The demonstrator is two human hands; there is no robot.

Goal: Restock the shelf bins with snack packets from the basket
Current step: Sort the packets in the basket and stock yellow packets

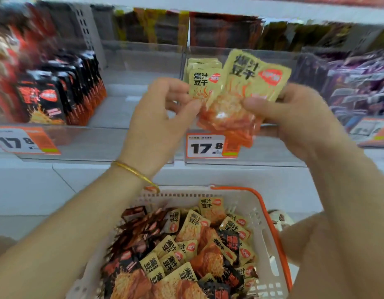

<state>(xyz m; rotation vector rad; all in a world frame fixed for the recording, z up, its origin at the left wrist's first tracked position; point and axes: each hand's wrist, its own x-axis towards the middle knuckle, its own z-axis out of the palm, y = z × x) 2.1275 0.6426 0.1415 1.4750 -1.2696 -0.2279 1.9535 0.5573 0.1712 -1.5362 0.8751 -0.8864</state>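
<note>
Both hands hold a small stack of cream-and-orange snack packets [234, 93] up in front of a clear shelf bin [240, 152]. My left hand [163, 111] pinches the stack's left edge between thumb and fingers. My right hand [294, 117] grips its right side, thumb on the front. More of the same cream packets [199, 63] stand at the back left of that bin. Below, a white basket [262, 214] with an orange handle holds several cream and black snack packets [186, 255].
To the left, a clear bin [83, 143] holds a row of black-and-orange packets [63, 91] on its left side. Purple packets [359, 87] fill the bin on the right. Price tags reading 17.8 [206, 147] hang on the bin fronts. A higher shelf row carries dark packets [219, 29].
</note>
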